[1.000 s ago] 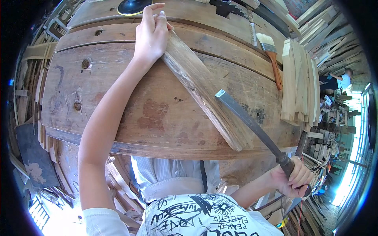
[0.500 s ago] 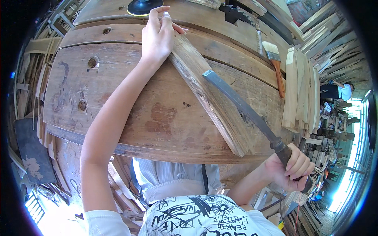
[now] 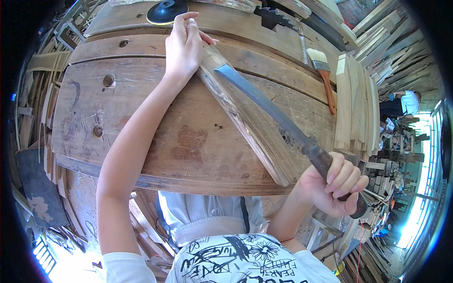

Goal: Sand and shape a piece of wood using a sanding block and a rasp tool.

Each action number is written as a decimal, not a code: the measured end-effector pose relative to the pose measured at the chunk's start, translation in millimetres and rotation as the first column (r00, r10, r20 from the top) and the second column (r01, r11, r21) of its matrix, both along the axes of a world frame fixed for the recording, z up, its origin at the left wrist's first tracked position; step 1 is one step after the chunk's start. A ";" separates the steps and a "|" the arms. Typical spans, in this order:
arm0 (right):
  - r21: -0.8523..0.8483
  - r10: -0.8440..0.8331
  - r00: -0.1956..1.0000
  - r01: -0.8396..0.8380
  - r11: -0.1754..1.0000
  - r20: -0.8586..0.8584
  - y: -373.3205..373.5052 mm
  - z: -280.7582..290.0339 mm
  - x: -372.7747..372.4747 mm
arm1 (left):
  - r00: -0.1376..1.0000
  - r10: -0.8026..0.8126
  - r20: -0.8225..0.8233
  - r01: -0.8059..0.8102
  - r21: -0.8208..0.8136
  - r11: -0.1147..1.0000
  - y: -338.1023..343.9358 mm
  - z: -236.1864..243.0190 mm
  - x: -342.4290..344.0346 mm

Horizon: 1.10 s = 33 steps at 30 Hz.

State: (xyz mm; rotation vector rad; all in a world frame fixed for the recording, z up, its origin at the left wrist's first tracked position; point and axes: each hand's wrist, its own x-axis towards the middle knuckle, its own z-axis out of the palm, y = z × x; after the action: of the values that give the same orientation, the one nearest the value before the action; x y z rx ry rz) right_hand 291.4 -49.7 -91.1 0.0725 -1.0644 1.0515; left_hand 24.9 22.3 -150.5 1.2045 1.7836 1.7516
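Observation:
My left hand (image 3: 184, 49) grips the upper end of a rough, weathered wooden board (image 3: 240, 125), which lies diagonally on the worn workbench (image 3: 104, 108). My right hand (image 3: 334, 184) is closed round the dark handle of a long chisel-like tool. Its flat steel blade (image 3: 264, 104) slants up to the left over the board, its tip near my left hand. Whether the blade touches the wood is hard to tell.
A black round pad (image 3: 165, 10), a paintbrush (image 3: 323, 75) and a toothed dark blade (image 3: 273, 19) sit on the bench, beside pale planks (image 3: 349, 104) at its right. Lumber stacks (image 3: 387, 47) line the workshop; another person (image 3: 401, 104) bends among them at the far right.
My right hand has moved up and leftward, carrying the blade's tip along the board toward my left hand, which has kept its grip on the board's end.

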 end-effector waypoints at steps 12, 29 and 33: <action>-0.046 -0.040 0.998 0.038 0.998 -0.046 -22.0 9.6 34.2 | 0.992 -0.012 -0.126 0.004 -0.061 0.998 -2.2 -1.9 -6.6; -0.028 -0.045 0.999 0.044 0.999 -0.013 -12.6 14.9 20.0 | 0.994 -0.021 -0.109 0.020 -0.009 1.000 0.5 0.2 -1.7; 0.024 -0.081 0.997 0.081 0.996 0.012 -9.8 10.2 4.3 | 0.988 -0.018 -0.152 0.015 -0.025 1.000 2.7 0.9 1.4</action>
State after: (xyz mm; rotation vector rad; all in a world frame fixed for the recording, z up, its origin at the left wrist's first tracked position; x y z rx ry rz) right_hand 295.7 -59.5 -80.9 0.0411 -1.0829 0.9673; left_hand 26.3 25.0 -149.5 1.3726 1.8678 1.6639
